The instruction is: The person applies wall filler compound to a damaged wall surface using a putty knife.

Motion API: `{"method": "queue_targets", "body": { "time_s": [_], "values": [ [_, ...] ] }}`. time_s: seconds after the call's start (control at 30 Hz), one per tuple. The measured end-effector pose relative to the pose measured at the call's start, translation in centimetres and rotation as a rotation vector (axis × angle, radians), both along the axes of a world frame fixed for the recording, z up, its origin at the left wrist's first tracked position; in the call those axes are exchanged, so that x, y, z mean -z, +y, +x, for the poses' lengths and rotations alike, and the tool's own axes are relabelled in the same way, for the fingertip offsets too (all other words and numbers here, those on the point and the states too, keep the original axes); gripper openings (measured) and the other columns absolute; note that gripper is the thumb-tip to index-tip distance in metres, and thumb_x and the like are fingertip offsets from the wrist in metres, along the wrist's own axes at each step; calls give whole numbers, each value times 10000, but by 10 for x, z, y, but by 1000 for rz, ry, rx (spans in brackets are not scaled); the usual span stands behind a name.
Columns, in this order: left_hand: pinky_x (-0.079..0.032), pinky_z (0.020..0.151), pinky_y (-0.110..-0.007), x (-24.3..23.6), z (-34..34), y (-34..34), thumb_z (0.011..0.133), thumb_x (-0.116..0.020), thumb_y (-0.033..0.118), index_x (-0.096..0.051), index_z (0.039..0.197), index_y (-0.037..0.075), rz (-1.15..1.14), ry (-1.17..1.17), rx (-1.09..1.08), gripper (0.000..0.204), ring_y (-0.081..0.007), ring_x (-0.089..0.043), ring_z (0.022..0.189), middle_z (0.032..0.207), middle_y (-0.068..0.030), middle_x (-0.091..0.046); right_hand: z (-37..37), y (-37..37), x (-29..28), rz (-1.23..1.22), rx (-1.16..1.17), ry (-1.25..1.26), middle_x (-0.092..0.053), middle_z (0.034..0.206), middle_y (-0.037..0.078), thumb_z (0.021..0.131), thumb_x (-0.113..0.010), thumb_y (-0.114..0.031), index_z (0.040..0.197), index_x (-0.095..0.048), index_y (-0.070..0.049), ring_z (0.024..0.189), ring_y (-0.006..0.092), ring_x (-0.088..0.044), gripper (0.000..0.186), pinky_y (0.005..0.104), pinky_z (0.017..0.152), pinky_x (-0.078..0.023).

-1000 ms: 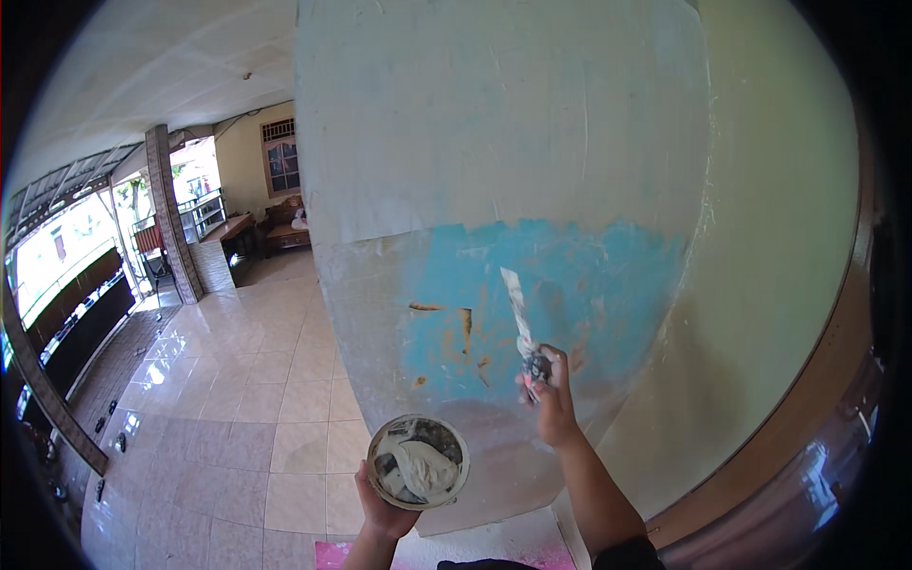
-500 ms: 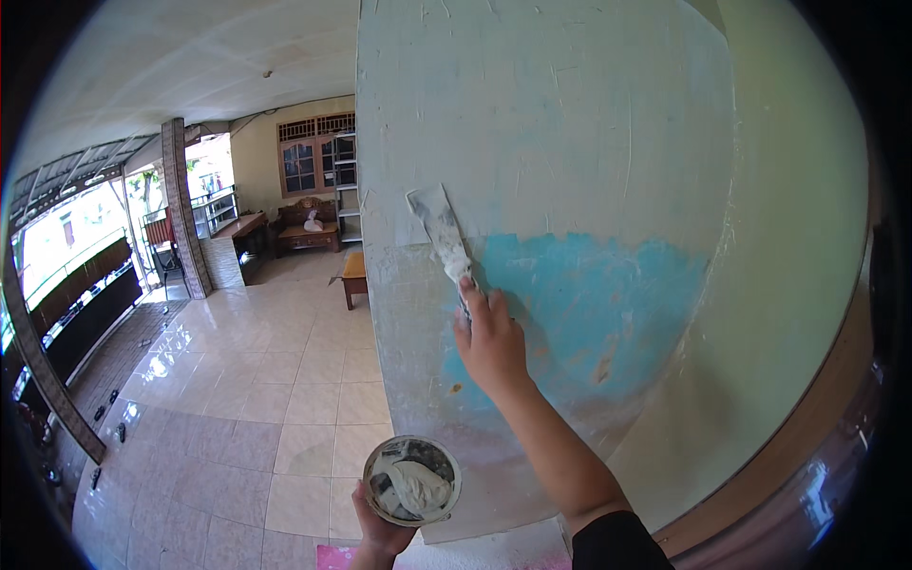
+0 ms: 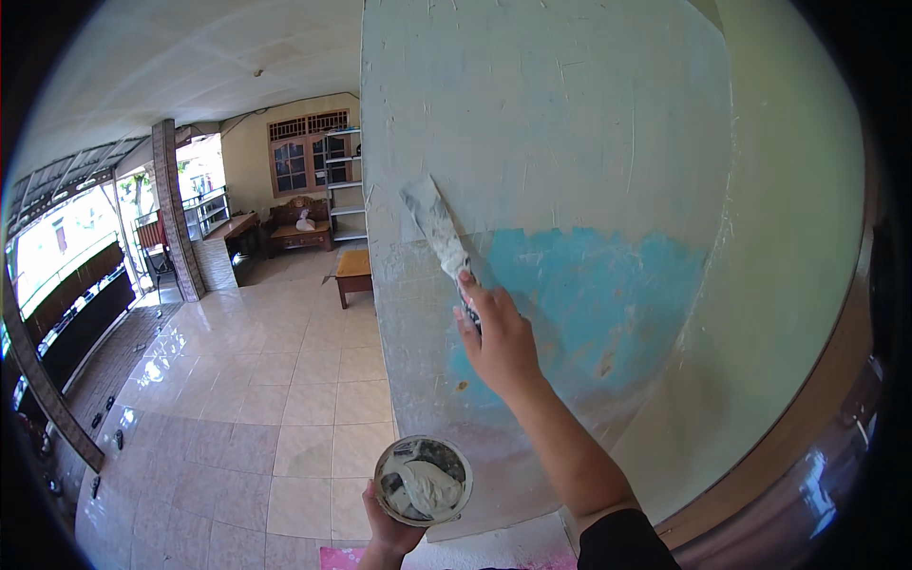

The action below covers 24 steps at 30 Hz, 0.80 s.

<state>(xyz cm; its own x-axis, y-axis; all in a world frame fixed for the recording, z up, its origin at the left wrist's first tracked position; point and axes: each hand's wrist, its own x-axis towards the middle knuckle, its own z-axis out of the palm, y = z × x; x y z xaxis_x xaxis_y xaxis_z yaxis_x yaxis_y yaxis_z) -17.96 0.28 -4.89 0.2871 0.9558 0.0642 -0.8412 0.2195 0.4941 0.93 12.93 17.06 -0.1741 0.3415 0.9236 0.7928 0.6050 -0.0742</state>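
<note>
One putty knife (image 3: 437, 228), blade coated in pale filler, pressed flat against the wall (image 3: 570, 123) at the upper left edge of the single blue paint patch (image 3: 589, 294). Right hand (image 3: 499, 342) closed around the knife's handle, forearm rising from the lower edge in a dark sleeve. One round tub (image 3: 423, 480) of whitish filler, held upright from below in the curled fingers of the left hand (image 3: 389, 527), low in view and just in front of the wall's foot; whether tub and wall touch cannot be told. Two small rust-brown spots on the blue patch, one near its right part and one near its lower left edge. Beyond the wall's left edge: tiled floor (image 3: 256, 399), one low wooden table (image 3: 353, 271), one brick column (image 3: 176, 209), one metal shelf rack (image 3: 344, 185) and one window with wooden lattice (image 3: 304, 157). No packages, labels or signs legible on tub or wall.
</note>
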Motion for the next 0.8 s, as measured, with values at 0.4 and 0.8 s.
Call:
{"method": "queue_targets", "body": {
  "time_s": [0.4,0.8],
  "values": [
    [-386,1084,-613,-4,1,7,867,-463,731,-407,1501,148,23,8,68,863,-359,-448,1365,1503,-114,-457,14,0,-4,148,-56,65,-580,914,139,898,-700,-155,1407,-496,-157,677,311,-629,548,408,548,-530],
    [-395,1080,-603,0,2,6,871,-448,736,-397,1504,149,18,-12,46,865,-352,-448,1363,1494,-112,-458,39,11,43,232,-81,147,-576,848,128,900,-696,-166,1421,-467,-137,656,311,-628,571,409,543,-522]
  ]
}}
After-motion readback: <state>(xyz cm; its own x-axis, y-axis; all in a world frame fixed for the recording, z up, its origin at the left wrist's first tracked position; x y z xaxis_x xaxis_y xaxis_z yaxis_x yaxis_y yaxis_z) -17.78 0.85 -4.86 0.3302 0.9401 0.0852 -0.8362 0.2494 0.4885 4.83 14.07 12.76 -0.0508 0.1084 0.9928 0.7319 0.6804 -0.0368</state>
